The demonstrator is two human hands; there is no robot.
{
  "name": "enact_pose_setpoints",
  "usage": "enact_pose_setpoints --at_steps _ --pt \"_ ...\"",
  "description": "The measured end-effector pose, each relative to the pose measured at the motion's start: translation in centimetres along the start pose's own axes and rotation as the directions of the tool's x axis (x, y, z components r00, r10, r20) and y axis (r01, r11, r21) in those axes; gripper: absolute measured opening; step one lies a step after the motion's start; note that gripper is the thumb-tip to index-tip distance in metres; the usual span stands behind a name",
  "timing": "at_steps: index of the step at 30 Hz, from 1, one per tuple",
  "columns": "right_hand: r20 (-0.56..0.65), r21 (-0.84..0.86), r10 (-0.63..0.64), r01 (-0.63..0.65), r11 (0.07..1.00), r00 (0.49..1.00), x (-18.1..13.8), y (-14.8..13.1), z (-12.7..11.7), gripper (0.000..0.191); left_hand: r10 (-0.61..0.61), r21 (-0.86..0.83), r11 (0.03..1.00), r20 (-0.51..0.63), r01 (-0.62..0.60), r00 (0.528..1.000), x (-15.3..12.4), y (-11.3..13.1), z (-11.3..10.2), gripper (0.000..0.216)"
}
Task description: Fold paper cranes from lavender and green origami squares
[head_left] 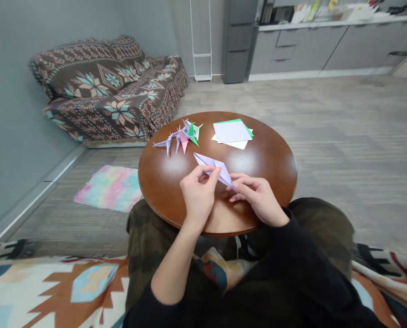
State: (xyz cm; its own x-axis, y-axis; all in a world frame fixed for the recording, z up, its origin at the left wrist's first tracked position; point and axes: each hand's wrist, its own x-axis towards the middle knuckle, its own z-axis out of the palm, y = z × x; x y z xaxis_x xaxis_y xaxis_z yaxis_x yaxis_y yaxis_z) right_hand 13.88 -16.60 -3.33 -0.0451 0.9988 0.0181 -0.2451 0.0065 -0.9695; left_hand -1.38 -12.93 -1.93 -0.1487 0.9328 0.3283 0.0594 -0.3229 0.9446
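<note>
Between my hands is a piece of folded lilac origami paper (213,162), long and pointed, held just above the near half of the round brown table (162,191). My left hand (200,187) pinches its near edge between thumb and fingers. At the paper's right-hand point, my right hand (253,193) grips the narrow tip with thumb and fingertips. Beyond my left hand, several folded paper cranes (182,137) in lilac, pink and green lie clustered. A stack of square paper sheets (232,131), lilac over green and white, rests at the far right of the tabletop.
The tabletop edge lies close to my knees. A patterned sofa (111,86) stands at the back left, with a fluffy pastel rug (111,187) on the floor before it. Grey kitchen cabinets (299,50) line the back right. Patterned fabric (60,291) covers my seat.
</note>
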Motion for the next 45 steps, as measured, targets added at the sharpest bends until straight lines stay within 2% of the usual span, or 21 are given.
enact_pose_setpoints --at_steps 10,19,25,29,33,39,45 --pt "-0.041 0.001 -0.003 0.003 1.000 0.999 0.1 0.0 0.2 0.020 -0.017 -0.026 1.000 -0.005 0.017 1.000 0.1 -0.1 0.1 0.014" --pt "-0.135 -0.078 -0.169 0.160 0.984 0.976 -0.1 0.3 1.0 0.022 0.009 -0.063 0.998 -0.089 -0.015 0.996 -0.4 0.3 0.7 0.014" --pt "-0.162 0.031 -0.092 0.098 0.995 0.982 0.0 0.5 1.6 0.021 0.032 -0.063 0.997 -0.081 -0.037 0.996 -0.7 0.4 0.9 0.012" --pt "-0.165 0.153 -0.032 0.058 0.987 0.986 0.1 0.6 1.8 0.021 0.009 -0.171 0.985 -0.043 -0.016 0.999 -1.0 0.4 1.2 0.028" --pt "-0.111 0.276 0.036 -0.004 0.961 0.993 0.2 0.3 1.9 0.020 0.002 -0.248 0.969 -0.047 -0.014 0.999 -1.3 0.6 1.5 0.040" --pt "-0.107 0.294 0.055 -0.022 0.955 0.993 0.3 0.0 2.3 0.024 -0.031 -0.293 0.956 -0.141 -0.012 0.989 -1.4 0.7 2.1 0.047" --pt "-0.220 0.161 0.014 0.022 0.987 0.975 0.3 0.8 2.0 0.025 0.022 -0.237 0.967 -0.297 -0.096 0.955 0.8 0.1 0.4 0.047"
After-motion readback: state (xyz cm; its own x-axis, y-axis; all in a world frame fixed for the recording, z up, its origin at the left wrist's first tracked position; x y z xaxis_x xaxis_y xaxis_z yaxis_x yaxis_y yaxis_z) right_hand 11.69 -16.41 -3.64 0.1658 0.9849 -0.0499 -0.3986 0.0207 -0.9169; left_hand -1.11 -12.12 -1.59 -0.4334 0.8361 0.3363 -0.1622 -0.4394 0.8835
